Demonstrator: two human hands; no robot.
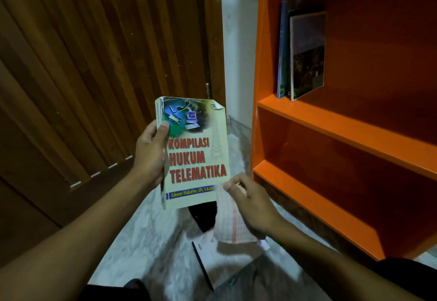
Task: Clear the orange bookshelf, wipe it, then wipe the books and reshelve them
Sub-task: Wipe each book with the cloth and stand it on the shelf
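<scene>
In front of the orange bookshelf, above the pale floor:
Book in hand: a worn paperback (196,151) titled "KOMPILASI HUKUM TELEMATIKA", held upright with its cover facing the camera.
Left hand: the left hand (150,156) grips the book's spine edge, thumb across the cover's upper left, fingers curled behind.
Right hand: the right hand (251,202) sits at the book's lower right corner, fingers curled around a pale checked cloth (228,220) that hangs below it.
Orange bookshelf: the orange bookshelf (314,121) stands to the right; a few thin books (303,52) lean at the left end of one shelf.
Floor: another book (212,260) lies on the floor (151,248) under the hands.
Left side: a brown wooden door (94,64).
</scene>
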